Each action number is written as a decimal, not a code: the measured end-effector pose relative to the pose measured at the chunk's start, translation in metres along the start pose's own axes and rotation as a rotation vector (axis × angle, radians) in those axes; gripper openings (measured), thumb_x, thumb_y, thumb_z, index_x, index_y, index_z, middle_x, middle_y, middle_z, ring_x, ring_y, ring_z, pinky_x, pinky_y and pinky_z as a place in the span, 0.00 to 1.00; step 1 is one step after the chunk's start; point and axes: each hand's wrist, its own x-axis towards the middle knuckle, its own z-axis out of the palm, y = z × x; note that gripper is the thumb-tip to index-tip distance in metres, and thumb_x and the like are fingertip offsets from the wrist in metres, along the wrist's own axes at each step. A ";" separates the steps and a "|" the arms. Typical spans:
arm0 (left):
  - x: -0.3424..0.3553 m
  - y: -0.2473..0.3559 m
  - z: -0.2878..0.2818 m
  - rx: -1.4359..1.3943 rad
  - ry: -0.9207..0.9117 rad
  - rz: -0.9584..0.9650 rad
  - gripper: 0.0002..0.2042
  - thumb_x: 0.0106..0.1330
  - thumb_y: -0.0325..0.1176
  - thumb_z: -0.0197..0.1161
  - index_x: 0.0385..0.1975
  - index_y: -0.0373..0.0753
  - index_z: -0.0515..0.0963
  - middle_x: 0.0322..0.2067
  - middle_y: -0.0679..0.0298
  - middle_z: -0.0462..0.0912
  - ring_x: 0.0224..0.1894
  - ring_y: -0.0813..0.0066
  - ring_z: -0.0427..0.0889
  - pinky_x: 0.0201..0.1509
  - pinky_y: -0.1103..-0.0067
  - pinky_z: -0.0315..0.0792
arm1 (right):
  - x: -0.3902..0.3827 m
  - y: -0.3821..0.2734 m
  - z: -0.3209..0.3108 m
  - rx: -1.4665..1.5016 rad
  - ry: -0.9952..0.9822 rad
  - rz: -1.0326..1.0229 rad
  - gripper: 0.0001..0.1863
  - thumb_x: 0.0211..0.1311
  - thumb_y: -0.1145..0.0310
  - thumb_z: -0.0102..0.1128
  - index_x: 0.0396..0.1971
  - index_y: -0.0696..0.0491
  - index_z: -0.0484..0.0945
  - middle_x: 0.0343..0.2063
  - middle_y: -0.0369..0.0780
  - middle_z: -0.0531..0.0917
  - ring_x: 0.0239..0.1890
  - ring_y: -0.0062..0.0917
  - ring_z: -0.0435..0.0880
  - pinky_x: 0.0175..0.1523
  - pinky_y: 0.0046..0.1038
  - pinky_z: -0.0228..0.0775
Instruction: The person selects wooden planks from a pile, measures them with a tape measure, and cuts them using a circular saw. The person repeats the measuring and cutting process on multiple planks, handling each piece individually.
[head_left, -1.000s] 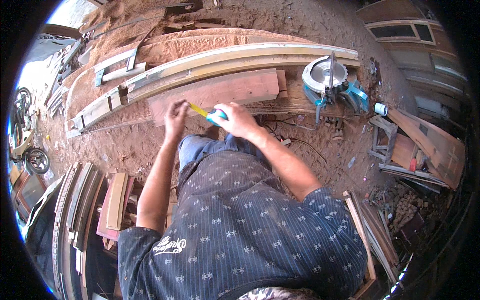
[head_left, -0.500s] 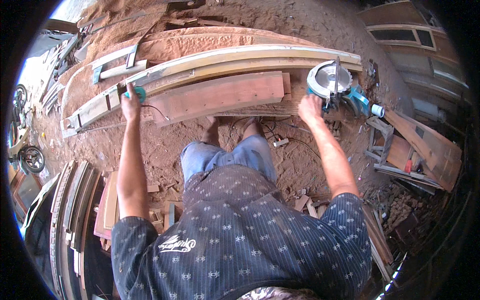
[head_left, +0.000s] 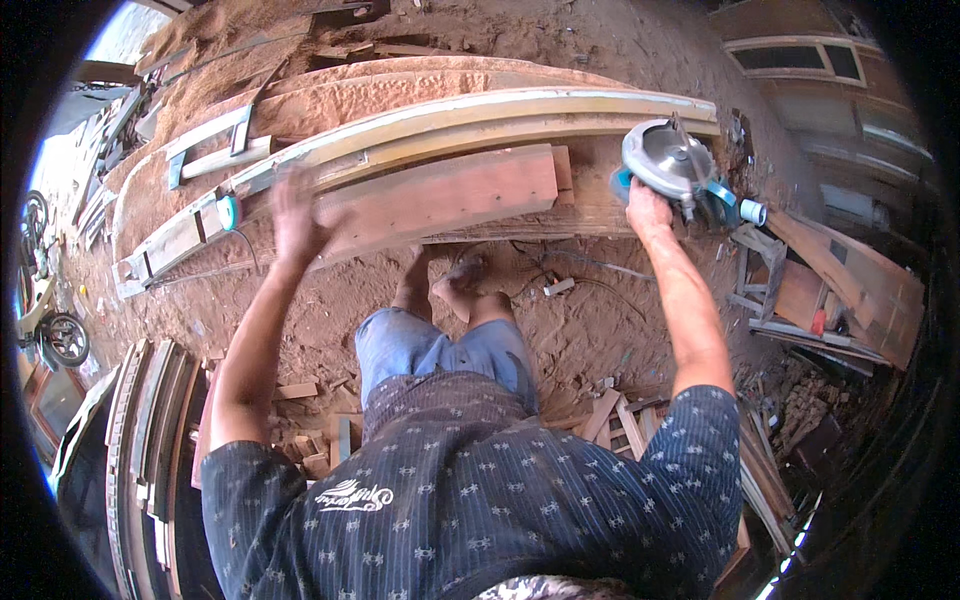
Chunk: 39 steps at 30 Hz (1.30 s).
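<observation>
My right hand (head_left: 650, 210) is closed round the handle of a circular saw (head_left: 668, 160) with a silver blade and teal body, at the right end of the stacked planks. My left hand (head_left: 298, 225), somewhat blurred, is over the left end of a reddish board (head_left: 450, 190), with thumb and fingers apart and nothing in it. To its left, a round teal-and-white object (head_left: 229, 212) lies on the pale beam (head_left: 180, 235), and a thin dark cord trails from it. I cannot tell whether the left hand touches the board.
Long pale planks (head_left: 480, 110) lie behind the reddish board, with sawdust heaps (head_left: 220, 60) beyond. A cord and a small white block (head_left: 559, 286) lie on the dirt floor near my feet. Stacked timber (head_left: 150, 450) stands lower left; a wooden frame (head_left: 765, 270) stands at the right.
My left hand has let go of the round teal object and moved right, its fingers spreading. My right hand has shifted slightly right with the saw, which is tilted differently. One foot has moved.
</observation>
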 end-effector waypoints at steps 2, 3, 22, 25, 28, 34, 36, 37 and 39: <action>0.000 0.059 -0.002 -0.032 -0.353 0.136 0.62 0.41 0.68 0.75 0.73 0.37 0.53 0.74 0.43 0.47 0.77 0.41 0.44 0.78 0.51 0.42 | -0.028 -0.006 -0.072 0.128 -0.133 0.047 0.25 0.59 0.67 0.65 0.57 0.54 0.71 0.39 0.55 0.86 0.45 0.49 0.86 0.51 0.46 0.80; 0.001 0.073 0.006 0.039 -0.305 0.258 0.62 0.40 0.58 0.80 0.73 0.35 0.51 0.71 0.41 0.52 0.74 0.39 0.49 0.78 0.51 0.45 | -0.049 -0.011 -0.104 0.218 -0.118 0.053 0.24 0.62 0.66 0.62 0.57 0.54 0.73 0.38 0.54 0.86 0.45 0.48 0.87 0.52 0.46 0.79; 0.085 0.273 0.085 -0.084 -0.357 0.541 0.61 0.32 0.57 0.80 0.73 0.51 0.55 0.64 0.45 0.61 0.67 0.45 0.59 0.71 0.55 0.55 | -0.350 -0.018 -0.069 1.961 0.182 0.566 0.17 0.62 0.73 0.63 0.50 0.60 0.78 0.22 0.35 0.79 0.20 0.19 0.76 0.29 0.24 0.69; 0.096 0.274 0.094 -0.204 -0.360 0.532 0.66 0.32 0.58 0.80 0.75 0.41 0.50 0.63 0.47 0.63 0.66 0.46 0.62 0.71 0.56 0.56 | -0.341 -0.032 -0.053 2.042 0.291 0.617 0.15 0.61 0.74 0.63 0.48 0.60 0.79 0.21 0.34 0.79 0.18 0.17 0.74 0.27 0.21 0.68; 0.094 0.274 0.096 -0.160 -0.393 0.499 0.70 0.30 0.63 0.79 0.75 0.35 0.48 0.64 0.47 0.63 0.66 0.46 0.63 0.71 0.56 0.56 | -0.341 -0.055 -0.030 2.020 0.402 0.601 0.14 0.63 0.75 0.63 0.49 0.60 0.80 0.22 0.34 0.79 0.19 0.16 0.74 0.26 0.21 0.67; 0.096 0.272 0.099 -0.130 -0.445 0.464 0.70 0.28 0.65 0.77 0.75 0.35 0.50 0.63 0.46 0.64 0.66 0.46 0.63 0.72 0.56 0.54 | -0.333 -0.060 0.014 1.730 0.414 0.487 0.17 0.59 0.71 0.70 0.46 0.61 0.79 0.36 0.38 0.84 0.37 0.24 0.83 0.44 0.30 0.76; 0.098 0.273 0.097 -0.146 -0.442 0.467 0.70 0.28 0.64 0.77 0.75 0.36 0.50 0.63 0.46 0.64 0.66 0.46 0.62 0.72 0.56 0.54 | -0.322 -0.058 0.005 1.689 0.435 0.467 0.16 0.59 0.70 0.70 0.45 0.61 0.80 0.36 0.38 0.85 0.40 0.26 0.83 0.48 0.32 0.75; 0.098 0.274 0.095 -0.154 -0.440 0.464 0.70 0.27 0.64 0.78 0.75 0.36 0.50 0.63 0.47 0.64 0.66 0.47 0.62 0.72 0.56 0.54 | -0.311 -0.053 -0.012 1.713 0.438 0.402 0.15 0.59 0.71 0.69 0.45 0.59 0.80 0.37 0.39 0.85 0.40 0.25 0.84 0.47 0.32 0.76; 0.099 0.277 0.093 -0.131 -0.458 0.466 0.70 0.27 0.62 0.78 0.75 0.37 0.50 0.63 0.47 0.64 0.66 0.47 0.62 0.72 0.56 0.54 | -0.301 -0.049 -0.019 1.684 0.386 0.373 0.15 0.58 0.71 0.69 0.45 0.59 0.80 0.37 0.40 0.85 0.40 0.25 0.84 0.47 0.31 0.76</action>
